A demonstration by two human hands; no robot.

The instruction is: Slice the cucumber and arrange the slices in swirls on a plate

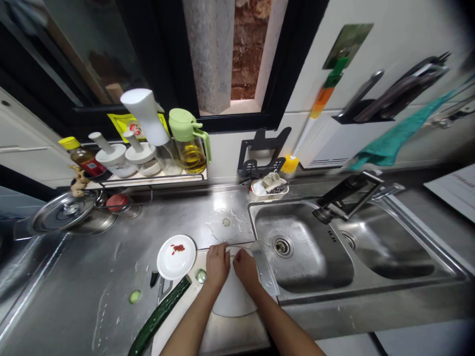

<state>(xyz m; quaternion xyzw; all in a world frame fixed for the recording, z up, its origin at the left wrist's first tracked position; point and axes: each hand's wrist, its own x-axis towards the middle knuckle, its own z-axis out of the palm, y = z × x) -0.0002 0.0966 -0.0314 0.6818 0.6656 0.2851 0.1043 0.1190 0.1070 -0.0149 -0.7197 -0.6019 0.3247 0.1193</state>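
Note:
My left hand (217, 267) is bent over the far left of a white rounded plate (235, 299), its fingers together and their tips hidden. Close beside it, my right hand (245, 267) is closed in a pinch at the same plate. A small pale green piece (232, 258) shows between the hands; I cannot tell which one grips it. The plate lies on a light cutting board (178, 324). At its right is a wide metal blade (266, 269), partly covered. A dark green cucumber (161, 316) lies left of my left forearm, with a cut cucumber slice (201, 275) near its end.
A white saucer (166, 262) with red bits stands left of the hands. A cucumber slice (135, 296) and a dark cucumber end (154, 278) lie on the steel counter (85, 291). Rightward is a double sink (315, 267) with a faucet (345, 193). Seasoning jars (117, 159) line a rack behind.

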